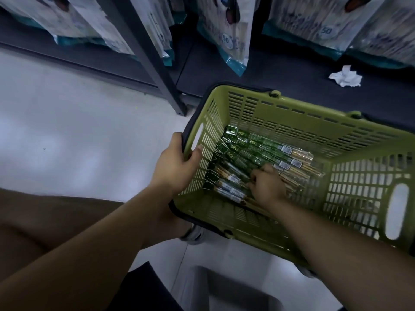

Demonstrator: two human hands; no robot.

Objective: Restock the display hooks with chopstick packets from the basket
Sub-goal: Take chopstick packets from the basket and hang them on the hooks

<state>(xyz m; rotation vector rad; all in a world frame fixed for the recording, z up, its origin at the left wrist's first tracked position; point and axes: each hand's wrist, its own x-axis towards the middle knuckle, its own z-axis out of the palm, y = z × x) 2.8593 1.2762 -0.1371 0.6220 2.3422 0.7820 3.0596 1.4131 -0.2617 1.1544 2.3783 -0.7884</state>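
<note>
A green slotted shopping basket (292, 115) sits on the pale floor in front of a dark shelf unit. Several chopstick packets (253, 149) with green card headers lie across its bottom. My left hand (177, 164) grips the basket's left rim, fingers outside and thumb over the edge. My right hand (266, 186) is down inside the basket, fingers curled round packets near the front of the pile. The display hooks are out of view.
A dark shelf base (269, 70) runs along the top, with white-and-teal bags (233, 39) hanging above it and a crumpled white tissue (345, 76) on it. A dark upright post (152, 61) stands left of the basket. A grey bin (224, 290) is by my feet.
</note>
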